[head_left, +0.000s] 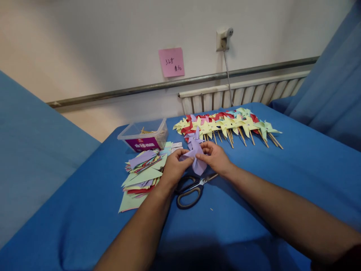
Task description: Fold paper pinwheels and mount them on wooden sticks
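Observation:
Between my two hands is a purple paper pinwheel (199, 165), its blades partly folded. The thumb and fingers of my left hand (177, 162) pinch its left side. On the other side my right hand (216, 156) grips the paper near its centre, thumb in front. Just below lies a pair of scissors (191, 192) with dark handles, its blades pointing right under my right hand. Right behind the held paper sits another purple pinwheel (194, 138), next to the finished-looking row.
Many coloured pinwheels (227, 125) on wooden sticks lie along the back right. Left of my hands are stacked paper sheets (143, 178) and a clear plastic box (143, 137) holding sticks. A radiator (242, 92) and metal rail (152, 88) run behind the blue-covered table (254, 233).

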`<state>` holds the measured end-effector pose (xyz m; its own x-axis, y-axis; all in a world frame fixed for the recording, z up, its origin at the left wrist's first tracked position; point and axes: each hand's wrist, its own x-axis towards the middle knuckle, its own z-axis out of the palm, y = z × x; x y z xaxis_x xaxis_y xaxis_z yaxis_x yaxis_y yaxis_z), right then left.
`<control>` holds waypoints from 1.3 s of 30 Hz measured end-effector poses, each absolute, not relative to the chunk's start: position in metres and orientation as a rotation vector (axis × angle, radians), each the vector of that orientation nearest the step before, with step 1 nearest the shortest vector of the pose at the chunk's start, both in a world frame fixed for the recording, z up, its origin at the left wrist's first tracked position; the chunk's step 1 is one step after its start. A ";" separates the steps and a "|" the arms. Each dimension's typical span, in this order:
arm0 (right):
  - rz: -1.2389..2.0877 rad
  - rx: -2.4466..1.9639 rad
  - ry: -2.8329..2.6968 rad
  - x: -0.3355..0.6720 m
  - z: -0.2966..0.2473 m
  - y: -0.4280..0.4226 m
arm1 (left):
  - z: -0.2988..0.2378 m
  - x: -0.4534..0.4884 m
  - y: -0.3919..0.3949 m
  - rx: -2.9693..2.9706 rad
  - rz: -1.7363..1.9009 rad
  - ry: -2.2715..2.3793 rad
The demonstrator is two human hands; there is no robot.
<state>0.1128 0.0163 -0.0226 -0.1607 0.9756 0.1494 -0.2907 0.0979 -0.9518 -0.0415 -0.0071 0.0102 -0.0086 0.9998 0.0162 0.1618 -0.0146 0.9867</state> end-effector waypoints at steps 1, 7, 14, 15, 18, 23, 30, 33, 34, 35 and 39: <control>1.388 -0.812 -1.080 0.111 -0.024 0.016 | 0.009 -0.040 -0.008 1.222 1.176 1.276; 1.348 -0.810 -0.864 0.106 -0.026 0.014 | 0.005 -0.028 -0.013 0.886 1.142 1.064; 1.387 -0.799 -0.882 0.100 -0.026 0.008 | 0.000 -0.026 -0.011 0.857 1.161 1.047; 1.392 -0.800 -0.885 0.100 -0.026 0.007 | 0.000 -0.027 -0.011 0.860 1.167 1.056; 1.385 -0.808 -0.898 0.099 -0.026 0.007 | -0.003 -0.028 -0.010 0.890 1.179 1.086; 1.386 -0.804 -0.936 0.099 -0.029 0.009 | -0.007 -0.028 -0.009 0.920 1.192 1.126; 0.937 -0.892 -1.288 0.106 -0.026 0.005 | 0.007 -0.032 -0.008 0.735 1.228 1.086; 0.589 -0.855 -1.566 0.113 -0.018 -0.002 | 0.013 -0.038 -0.007 0.669 1.282 1.022; 0.501 -0.830 -1.657 0.114 -0.016 -0.004 | 0.014 -0.039 -0.006 0.645 1.287 1.009; 0.431 -0.809 -1.738 0.116 -0.014 -0.005 | 0.015 -0.040 -0.006 0.623 1.286 0.999; 0.279 -0.768 -1.909 0.118 -0.013 -0.007 | 0.018 -0.042 -0.005 0.570 1.278 0.964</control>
